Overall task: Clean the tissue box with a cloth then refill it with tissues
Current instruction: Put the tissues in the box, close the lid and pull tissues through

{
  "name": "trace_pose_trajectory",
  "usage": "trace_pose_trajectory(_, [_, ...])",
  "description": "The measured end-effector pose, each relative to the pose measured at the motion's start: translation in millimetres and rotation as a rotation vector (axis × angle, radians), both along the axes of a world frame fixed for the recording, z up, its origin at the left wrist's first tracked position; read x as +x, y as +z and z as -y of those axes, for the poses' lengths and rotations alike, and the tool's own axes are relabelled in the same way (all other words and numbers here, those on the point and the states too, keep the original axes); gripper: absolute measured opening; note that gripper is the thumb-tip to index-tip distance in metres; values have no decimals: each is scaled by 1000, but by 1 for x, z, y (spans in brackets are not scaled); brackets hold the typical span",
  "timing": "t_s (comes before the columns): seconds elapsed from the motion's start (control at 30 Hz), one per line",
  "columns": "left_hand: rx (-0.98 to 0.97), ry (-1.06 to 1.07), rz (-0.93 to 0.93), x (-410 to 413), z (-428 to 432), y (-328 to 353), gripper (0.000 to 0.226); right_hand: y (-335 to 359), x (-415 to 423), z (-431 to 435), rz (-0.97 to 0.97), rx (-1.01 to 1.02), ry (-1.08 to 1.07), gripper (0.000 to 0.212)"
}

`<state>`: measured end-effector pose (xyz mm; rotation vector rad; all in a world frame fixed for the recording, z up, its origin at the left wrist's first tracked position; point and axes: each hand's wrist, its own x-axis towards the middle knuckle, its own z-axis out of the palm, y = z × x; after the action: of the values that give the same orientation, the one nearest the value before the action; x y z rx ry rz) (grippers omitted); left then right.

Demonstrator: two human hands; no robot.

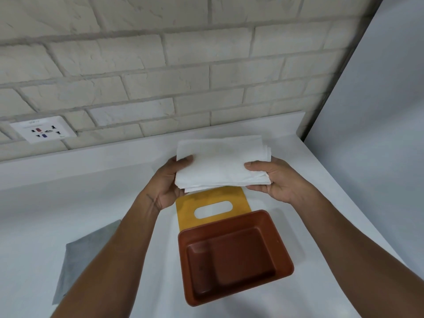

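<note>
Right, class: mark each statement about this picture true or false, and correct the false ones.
1. The left hand and the right hand both hold the stack of white paper tissues. True.
2. The reddish-brown plastic box already contains tissues. False: it is empty.
3. The flat yellow lid with an oval slot is closed on the box. False: it lies on the white counter beyond the box.
4. The grey cloth lies on the counter, left of the box. True.
</note>
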<state>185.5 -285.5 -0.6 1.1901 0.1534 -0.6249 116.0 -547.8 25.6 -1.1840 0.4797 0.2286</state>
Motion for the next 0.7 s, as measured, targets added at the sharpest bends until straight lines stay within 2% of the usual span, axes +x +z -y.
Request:
trace_pose_trajectory(0.1, [128,-53,62,5,-5,-7,63,-7,1,6,-14,-70,13,43])
trace_pose_trajectory(0.2, [146,-64,37,3,-7,-9,65,-13,1,8,-46,-70,-36,37])
trace_pose_trajectory(0.3, [241,-110,72,1,-7,-4,73,-15,-2,5,-82,-222,23,34])
trace_pose_trajectory(0.37, [349,-185,107,0,-8,0,69,-15,-4,6,-112,-299,53,33])
trace_pose_trajectory(0.5, [483,-303,98,-3,-10,15,34,-12,-7,14,-157,-388,178,36])
trace_pose_trajectory(0.6, [595,-427,75,-3,-11,27,38,-8,-12,20,-189,-418,273,38])
trace_pose_trajectory(0.7, [711,-554,129,-6,-10,43,27,-1,-20,20,-214,-488,377,35])
